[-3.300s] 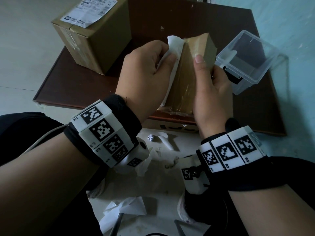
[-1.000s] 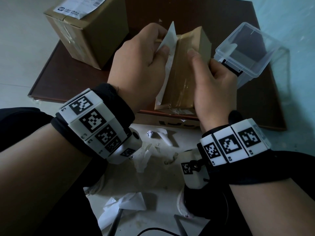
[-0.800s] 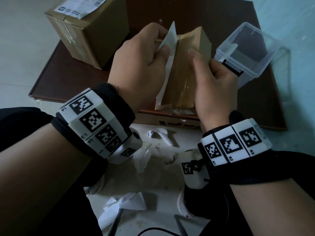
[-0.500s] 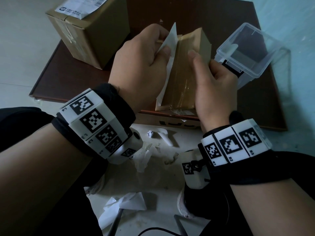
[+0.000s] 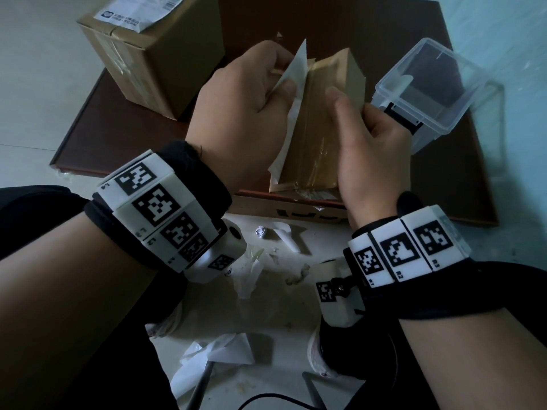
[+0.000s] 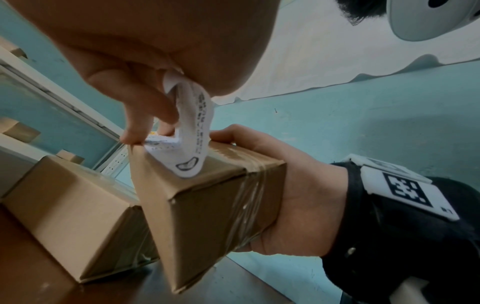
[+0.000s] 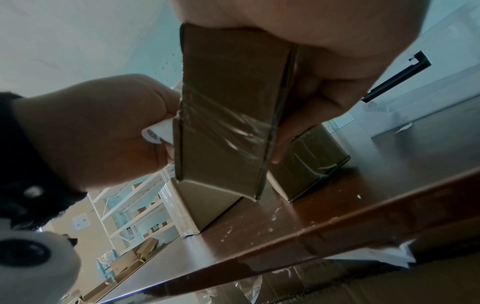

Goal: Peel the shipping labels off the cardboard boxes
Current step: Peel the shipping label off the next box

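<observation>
A small taped cardboard box (image 5: 319, 125) (image 6: 207, 207) (image 7: 226, 123) is held up on edge over the brown board. My right hand (image 5: 370, 149) (image 6: 298, 195) grips its right side, thumb on the upper face. My left hand (image 5: 251, 113) (image 6: 145, 115) pinches the white shipping label (image 5: 291, 93) (image 6: 189, 142) between thumb and fingers; the label curls away from the box, its far part still stuck to it. A larger cardboard box (image 5: 148, 51) with its own shipping label (image 5: 139, 10) on top stands at the back left.
A clear plastic container (image 5: 429, 84) lies tilted at the right on the brown board (image 5: 444, 179). Torn label scraps (image 5: 219, 356) and crumpled bits (image 5: 260, 232) lie on the pale floor below. My knees frame the lower view.
Since 3.3 s ago the left hand has pulled the label further off the box and lifted it upward. Over the last second hands and box have barely moved.
</observation>
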Demonstrator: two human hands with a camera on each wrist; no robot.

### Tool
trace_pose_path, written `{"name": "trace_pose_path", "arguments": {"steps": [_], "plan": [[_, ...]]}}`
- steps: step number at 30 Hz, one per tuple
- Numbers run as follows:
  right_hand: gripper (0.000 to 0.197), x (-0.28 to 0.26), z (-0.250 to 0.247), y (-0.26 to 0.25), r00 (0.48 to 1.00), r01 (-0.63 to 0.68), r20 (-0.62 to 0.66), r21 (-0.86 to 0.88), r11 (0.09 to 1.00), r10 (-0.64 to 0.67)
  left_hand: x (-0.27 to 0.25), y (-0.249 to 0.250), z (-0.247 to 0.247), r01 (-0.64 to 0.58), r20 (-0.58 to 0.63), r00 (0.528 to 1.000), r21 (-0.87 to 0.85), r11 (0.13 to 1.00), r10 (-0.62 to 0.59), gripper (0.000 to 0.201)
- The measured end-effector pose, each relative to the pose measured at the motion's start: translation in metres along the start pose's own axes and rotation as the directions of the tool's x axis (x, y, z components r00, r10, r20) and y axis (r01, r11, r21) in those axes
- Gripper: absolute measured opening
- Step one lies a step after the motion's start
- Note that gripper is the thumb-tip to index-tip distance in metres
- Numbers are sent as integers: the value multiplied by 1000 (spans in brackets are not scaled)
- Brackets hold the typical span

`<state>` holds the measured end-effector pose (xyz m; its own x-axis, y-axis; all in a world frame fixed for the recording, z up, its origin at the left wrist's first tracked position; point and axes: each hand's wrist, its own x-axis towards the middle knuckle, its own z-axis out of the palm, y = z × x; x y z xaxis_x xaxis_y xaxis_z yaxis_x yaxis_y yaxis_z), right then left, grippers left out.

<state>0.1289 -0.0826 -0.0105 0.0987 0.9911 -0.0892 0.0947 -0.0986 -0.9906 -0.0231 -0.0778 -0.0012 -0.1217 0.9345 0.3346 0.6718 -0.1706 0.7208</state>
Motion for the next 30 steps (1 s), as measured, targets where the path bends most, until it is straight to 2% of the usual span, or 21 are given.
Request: {"name": "trace_pose_path", "arguments": {"steps": [30], "plan": [[26, 2, -1, 2, 1000, 18, 10, -45, 999, -18, 4, -4, -5, -28, 52, 998, -67, 997, 31, 20]]}}
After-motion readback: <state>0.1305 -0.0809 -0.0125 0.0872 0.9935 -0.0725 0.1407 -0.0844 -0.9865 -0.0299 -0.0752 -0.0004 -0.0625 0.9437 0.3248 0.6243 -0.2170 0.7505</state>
